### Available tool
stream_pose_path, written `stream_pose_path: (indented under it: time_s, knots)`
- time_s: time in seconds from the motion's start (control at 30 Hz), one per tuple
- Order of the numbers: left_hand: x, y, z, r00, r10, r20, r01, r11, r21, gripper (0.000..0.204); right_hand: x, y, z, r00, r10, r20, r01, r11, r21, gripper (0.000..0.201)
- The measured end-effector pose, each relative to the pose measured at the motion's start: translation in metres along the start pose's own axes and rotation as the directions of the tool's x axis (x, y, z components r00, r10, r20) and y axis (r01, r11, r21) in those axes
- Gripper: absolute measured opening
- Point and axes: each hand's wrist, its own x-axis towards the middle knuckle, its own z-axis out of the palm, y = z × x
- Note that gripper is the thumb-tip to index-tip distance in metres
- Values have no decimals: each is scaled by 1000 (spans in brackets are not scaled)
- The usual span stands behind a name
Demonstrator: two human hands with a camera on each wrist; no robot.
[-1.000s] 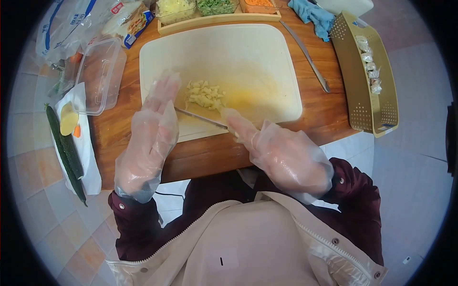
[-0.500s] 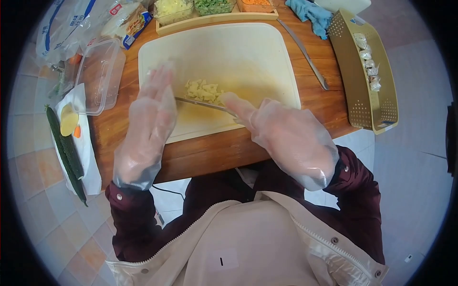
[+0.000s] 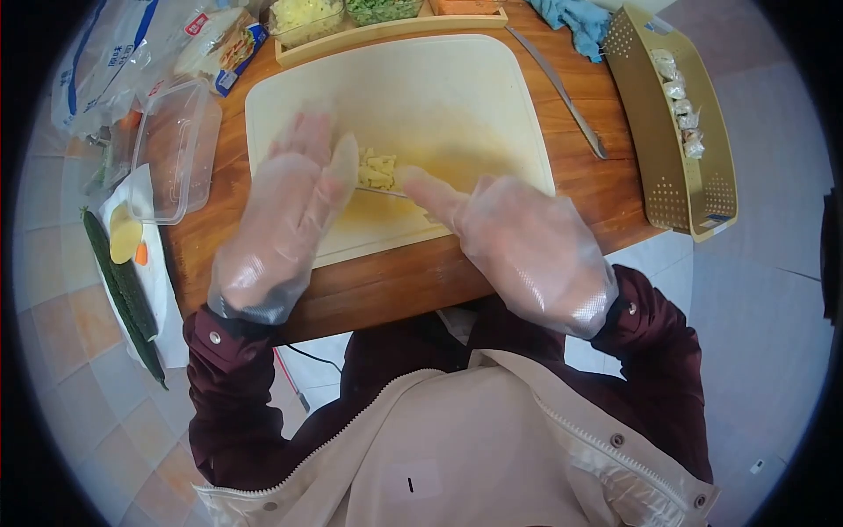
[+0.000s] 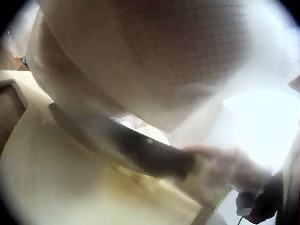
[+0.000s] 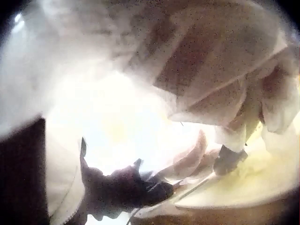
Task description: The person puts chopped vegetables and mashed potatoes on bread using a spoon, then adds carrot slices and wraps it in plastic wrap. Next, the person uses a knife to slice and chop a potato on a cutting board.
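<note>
Both hands wear clear plastic gloves. My right hand (image 3: 531, 241) grips a knife, its forefinger stretched along the top towards the blade. The knife blade (image 4: 145, 150) spans the gap between the hands, low over the white cutting board (image 3: 413, 75). At its tip end is my left hand (image 3: 290, 202), fingers straight and the thumb side next to the metal. Just beyond the blade lies a small heap of chopped pale-yellow pieces (image 3: 378, 169). A yellowish wet stain spreads over the board around them. In the right wrist view, glare and the glove hide much of the knife.
Behind the board stands a wooden tray (image 3: 395, 28) of chopped food. A second knife (image 3: 562, 97) and a perforated basket (image 3: 672, 167) with wrapped pieces are right. Left are a clear plastic box (image 3: 180, 149), cucumbers (image 3: 132, 299) and a pale-yellow cut piece (image 3: 125, 233) on paper.
The blade has moved away from the board's near edge, up to the pieces, which now sit in a tighter heap. My left hand has shifted right, its thumb out beside the blade tip.
</note>
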Motion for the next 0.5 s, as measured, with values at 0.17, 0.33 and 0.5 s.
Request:
stream_pose_path:
  time_s: [0.17, 0.33, 0.5]
  knots:
    - [25, -25, 9, 997, -6, -71, 8, 1000, 15, 73, 6, 14, 22, 986, -89, -139, 90, 996, 1, 66]
    - [31, -17, 16, 1000, 7, -28, 1, 959, 284, 69, 1, 15, 59, 867, -84, -491, 299, 876, 377, 70]
    - [22, -25, 18, 993, 83, -83, -58, 962, 266, 67, -3, -8, 28, 961, -70, -269, 27, 987, -158, 71]
